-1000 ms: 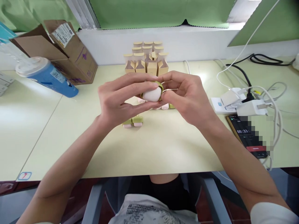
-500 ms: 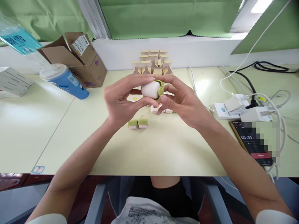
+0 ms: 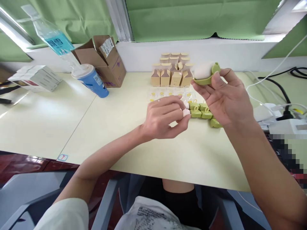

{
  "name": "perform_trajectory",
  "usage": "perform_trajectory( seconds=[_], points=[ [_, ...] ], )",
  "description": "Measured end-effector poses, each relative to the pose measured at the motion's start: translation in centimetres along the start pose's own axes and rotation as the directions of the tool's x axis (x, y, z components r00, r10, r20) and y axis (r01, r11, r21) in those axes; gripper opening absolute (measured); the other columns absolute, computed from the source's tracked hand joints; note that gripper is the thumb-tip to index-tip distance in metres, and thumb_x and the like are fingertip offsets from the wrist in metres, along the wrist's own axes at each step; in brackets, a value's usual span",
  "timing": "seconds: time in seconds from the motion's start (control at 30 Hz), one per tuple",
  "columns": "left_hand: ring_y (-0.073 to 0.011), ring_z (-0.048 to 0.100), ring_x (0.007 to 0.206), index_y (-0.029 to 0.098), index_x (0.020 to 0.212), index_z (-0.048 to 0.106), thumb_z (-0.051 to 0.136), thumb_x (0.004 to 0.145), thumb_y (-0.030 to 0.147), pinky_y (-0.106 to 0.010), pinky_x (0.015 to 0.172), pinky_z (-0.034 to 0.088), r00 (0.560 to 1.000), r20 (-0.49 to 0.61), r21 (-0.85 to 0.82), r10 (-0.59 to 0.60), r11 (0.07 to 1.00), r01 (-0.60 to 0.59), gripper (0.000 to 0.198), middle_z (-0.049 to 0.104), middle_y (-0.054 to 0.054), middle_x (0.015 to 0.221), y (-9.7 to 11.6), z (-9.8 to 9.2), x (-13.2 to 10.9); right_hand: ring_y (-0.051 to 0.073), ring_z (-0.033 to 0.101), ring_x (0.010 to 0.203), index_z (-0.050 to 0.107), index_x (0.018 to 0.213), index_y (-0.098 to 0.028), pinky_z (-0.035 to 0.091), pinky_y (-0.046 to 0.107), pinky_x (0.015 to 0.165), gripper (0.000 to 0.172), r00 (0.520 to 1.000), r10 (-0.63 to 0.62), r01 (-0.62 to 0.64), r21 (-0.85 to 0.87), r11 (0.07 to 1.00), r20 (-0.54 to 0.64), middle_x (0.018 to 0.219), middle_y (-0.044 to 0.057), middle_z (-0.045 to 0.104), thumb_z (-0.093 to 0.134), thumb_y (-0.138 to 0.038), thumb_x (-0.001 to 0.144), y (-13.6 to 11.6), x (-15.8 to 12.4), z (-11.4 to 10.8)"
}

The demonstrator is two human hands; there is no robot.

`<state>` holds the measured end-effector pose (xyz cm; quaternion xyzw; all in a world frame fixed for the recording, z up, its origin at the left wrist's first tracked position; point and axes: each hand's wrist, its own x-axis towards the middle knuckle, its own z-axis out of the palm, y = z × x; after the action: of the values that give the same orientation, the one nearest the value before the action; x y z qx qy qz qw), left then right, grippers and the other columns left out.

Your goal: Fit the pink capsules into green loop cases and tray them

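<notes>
My right hand [image 3: 224,95] is raised above the table and grips a small white case in a green sleeve [image 3: 205,72] between thumb and fingers. My left hand [image 3: 164,118] is lower, curled over the table, pinching a small pale pink piece [image 3: 186,112]. Just right of it lie several small green pieces [image 3: 200,113] on the table. Behind them stands a cluster of small tan cartons [image 3: 172,68].
An open cardboard box [image 3: 104,60], a blue cup with a lid [image 3: 90,80] and a plastic bottle [image 3: 54,40] stand at the back left. White boxes [image 3: 35,76] lie at far left. Chargers and cables [image 3: 285,115] crowd the right side of the pale table [image 3: 120,127].
My hands have come apart. The right hand lifted the green-sleeved white case up and to the right; the left hand dropped to the small pieces on the table. The view turned left.
</notes>
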<state>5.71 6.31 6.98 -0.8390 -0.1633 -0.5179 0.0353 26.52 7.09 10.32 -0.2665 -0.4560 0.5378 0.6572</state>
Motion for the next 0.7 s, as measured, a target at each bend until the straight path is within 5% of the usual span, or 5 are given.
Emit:
perform_trajectory(
  seconds=[0.17, 0.3, 0.47, 0.6, 0.7],
  points=[
    [-0.0320, 0.049, 0.164, 0.024, 0.155, 0.048, 0.058, 0.107, 0.047, -0.064, 0.138, 0.038, 0.997, -0.026, 0.019, -0.066, 0.998, 0.067, 0.054, 0.062, -0.017, 0.164, -0.1, -1.7, 1.6, 0.020, 0.082, 0.112, 0.070, 0.099, -0.031, 0.061, 0.050, 0.120, 0.029, 0.988, 0.089, -0.072, -0.140, 0.988, 0.124, 0.107, -0.005, 0.084, 0.094, -0.042, 0.088, -0.4, -0.6, 0.3],
    [-0.0227, 0.079, 0.115, 0.034, 0.121, 0.065, 0.052, 0.110, 0.039, -0.062, 0.132, 0.045, 0.960, -0.222, 0.057, -0.170, 0.981, 0.187, 0.017, 0.081, 0.000, 0.100, 0.1, -2.5, 2.0, 0.022, 0.079, 0.122, 0.068, 0.099, -0.033, 0.057, 0.053, 0.126, 0.029, 0.991, 0.085, -0.063, -0.192, 0.979, 0.107, 0.114, -0.005, 0.083, 0.094, -0.040, 0.088, 0.1, -0.5, 0.1],
    [-0.0186, 0.072, 0.080, 0.030, 0.093, 0.069, 0.060, 0.106, 0.036, -0.049, 0.100, 0.059, 0.924, -0.324, 0.045, -0.201, 0.973, 0.228, 0.016, 0.067, 0.003, 0.071, -0.2, -2.3, 1.9, 0.024, 0.078, 0.123, 0.065, 0.100, -0.033, 0.059, 0.053, 0.121, 0.031, 0.991, 0.083, -0.056, -0.232, 0.971, 0.108, 0.119, -0.003, 0.083, 0.093, -0.043, 0.088, 0.2, 0.1, -0.5],
    [-0.0163, 0.064, 0.064, 0.027, 0.092, 0.073, 0.060, 0.104, 0.038, -0.039, 0.078, 0.058, 0.912, -0.075, 0.070, -0.403, 0.910, 0.408, 0.021, 0.066, 0.002, 0.066, -1.1, -3.9, 2.6, 0.025, 0.077, 0.109, 0.067, 0.104, -0.034, 0.064, 0.049, 0.104, 0.032, 0.986, 0.112, -0.059, -0.371, 0.927, 0.123, 0.117, 0.001, 0.081, 0.093, -0.044, 0.087, -0.4, 0.0, -0.9],
    [-0.0192, 0.070, 0.072, 0.025, 0.100, 0.078, 0.063, 0.103, 0.043, -0.037, 0.080, 0.055, 0.708, 0.406, 0.233, -0.577, 0.815, 0.531, 0.024, 0.075, 0.000, 0.075, -2.4, -6.3, 3.3, 0.025, 0.074, 0.105, 0.077, 0.112, -0.031, 0.062, 0.045, 0.095, 0.032, 0.943, 0.230, -0.014, -0.664, 0.748, 0.239, 0.127, 0.006, 0.078, 0.092, -0.038, 0.085, -0.5, -0.2, -1.1]
  ],
)
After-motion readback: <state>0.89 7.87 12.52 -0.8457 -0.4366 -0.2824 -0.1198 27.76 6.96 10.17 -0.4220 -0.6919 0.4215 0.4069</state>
